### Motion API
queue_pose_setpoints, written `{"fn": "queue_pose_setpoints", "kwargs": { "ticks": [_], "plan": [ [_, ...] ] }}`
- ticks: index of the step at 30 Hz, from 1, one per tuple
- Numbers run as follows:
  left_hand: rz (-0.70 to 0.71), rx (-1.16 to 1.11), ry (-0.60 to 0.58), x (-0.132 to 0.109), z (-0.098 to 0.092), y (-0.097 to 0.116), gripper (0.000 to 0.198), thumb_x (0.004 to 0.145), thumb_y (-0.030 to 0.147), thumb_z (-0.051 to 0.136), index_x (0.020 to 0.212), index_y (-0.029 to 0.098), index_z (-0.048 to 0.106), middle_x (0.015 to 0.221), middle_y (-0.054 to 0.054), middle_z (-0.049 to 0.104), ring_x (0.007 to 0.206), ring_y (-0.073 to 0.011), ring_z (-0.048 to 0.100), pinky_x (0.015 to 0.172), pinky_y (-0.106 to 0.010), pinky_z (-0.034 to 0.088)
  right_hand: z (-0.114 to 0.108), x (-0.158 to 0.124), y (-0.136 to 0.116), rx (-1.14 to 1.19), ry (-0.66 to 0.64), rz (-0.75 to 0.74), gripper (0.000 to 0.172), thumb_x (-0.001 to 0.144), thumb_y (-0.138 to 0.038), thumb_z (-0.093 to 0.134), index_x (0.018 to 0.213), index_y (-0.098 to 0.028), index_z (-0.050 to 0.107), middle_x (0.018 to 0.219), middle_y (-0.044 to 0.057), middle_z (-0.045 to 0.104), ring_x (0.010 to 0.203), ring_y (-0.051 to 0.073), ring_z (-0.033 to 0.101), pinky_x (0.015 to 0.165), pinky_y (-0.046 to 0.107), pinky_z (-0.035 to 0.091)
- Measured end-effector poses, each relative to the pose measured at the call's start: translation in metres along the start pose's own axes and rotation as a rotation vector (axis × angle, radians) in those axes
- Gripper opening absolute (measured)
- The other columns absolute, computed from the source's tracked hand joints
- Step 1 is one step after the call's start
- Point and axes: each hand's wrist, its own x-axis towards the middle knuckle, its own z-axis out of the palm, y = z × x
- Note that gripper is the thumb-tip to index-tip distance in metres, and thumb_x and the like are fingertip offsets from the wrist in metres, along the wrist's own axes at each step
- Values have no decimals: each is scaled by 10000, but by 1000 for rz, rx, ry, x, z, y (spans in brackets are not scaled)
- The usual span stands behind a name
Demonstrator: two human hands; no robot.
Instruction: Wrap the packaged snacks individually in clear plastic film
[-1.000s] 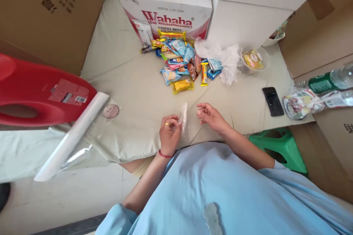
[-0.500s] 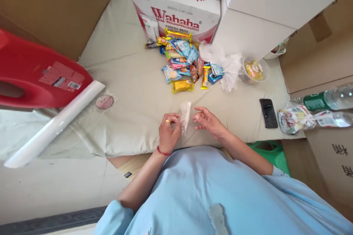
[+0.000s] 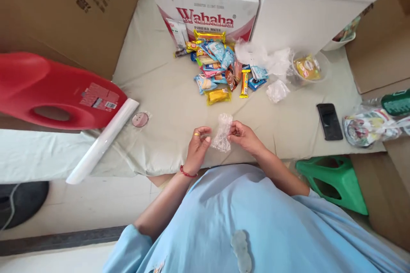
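Observation:
A small crumpled clear plastic bag (image 3: 223, 133) is held up between my hands, over the front part of the cloth-covered table. My right hand (image 3: 246, 137) pinches its right edge between thumb and fingers. At the bag's left side is my left hand (image 3: 198, 147), wearing a ring and a red bracelet. Its thumb and forefinger are apart; whether a fingertip brushes the plastic I cannot tell. Beyond the hands lies a heap of wrapped snacks (image 3: 214, 62), with a yellow-wrapped one (image 3: 218, 95) nearest me.
Clear plastic bags (image 3: 272, 62) and a bowl holding a packaged snack (image 3: 307, 68) are right of the heap. A phone (image 3: 329, 121) lies farther right. Leftward are a white roll (image 3: 102, 140), a red jug (image 3: 64, 94) and a round pinkish disc (image 3: 140, 119). Boxes (image 3: 205, 6) stand behind.
The bag has spread wider. My right hand has come in and taken its right edge, while my left fingers have opened apart. The whole view has shifted slightly.

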Motion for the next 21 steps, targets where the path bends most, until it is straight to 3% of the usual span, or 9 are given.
{"fn": "queue_pose_setpoints", "kwargs": {
  "ticks": [3, 5, 10, 14, 18, 19, 21],
  "plan": [
    [76, 263, -16, 9, 3, 7, 402, 887, 522, 712, 1151, 225, 648, 1177, -97, 653, 1131, -255, 631, 940, -400, 527, 1, -6, 2, -22, 16, -14, 374, 726, -230, 762, 1088, -231, 666, 832, -44, 670, 779, 143, 608, 813, 321, 505],
    [79, 273, -29, 16, 13, 6, 292, 884, 489, 714, 1008, 226, 694, 1042, -66, 683, 1024, -235, 640, 901, -376, 520, -6, -8, -1, -16, 16, -17, 388, 717, -241, 777, 1089, -236, 666, 827, -45, 670, 766, 138, 606, 795, 314, 508],
    [-196, -241, 120, 24, 45, -6, 339, 865, 554, 704, 878, 216, 699, 782, 1, 664, 736, -160, 581, 735, -298, 492, -51, -12, -12, 53, 65, 77, 422, 681, -318, 857, 1054, -243, 675, 828, -33, 648, 722, 133, 578, 677, 281, 495],
    [-274, -508, 172, 23, 57, -8, 387, 784, 582, 786, 821, 208, 697, 736, 7, 647, 697, -146, 573, 692, -284, 486, -83, -12, -18, -44, 177, 161, 445, 645, -382, 885, 1010, -225, 685, 831, -17, 636, 727, 142, 557, 673, 290, 483],
    [-281, -493, 132, 21, 54, -1, 395, 797, 594, 776, 806, 204, 715, 731, -5, 662, 757, -175, 617, 730, -298, 508, -78, -19, -26, -293, 436, -116, 283, 828, -469, 780, 973, -246, 684, 870, 15, 637, 793, 179, 552, 754, 327, 483],
    [-275, -466, 125, 21, 53, 2, 403, 815, 604, 755, 802, 204, 715, 732, -7, 665, 769, -180, 622, 743, -300, 510, -69, -22, -29, -340, 439, -203, 248, 884, -480, 739, 976, -255, 686, 897, 25, 642, 826, 190, 558, 789, 338, 483],
    [-256, -400, 93, 21, 52, 7, 424, 858, 627, 701, 812, 206, 717, 754, -15, 683, 792, -191, 634, 763, -306, 517, -47, -25, -33, -418, 311, -314, 231, 916, -491, 729, 990, -274, 701, 932, 40, 645, 871, 208, 565, 834, 351, 478]
  ]
}}
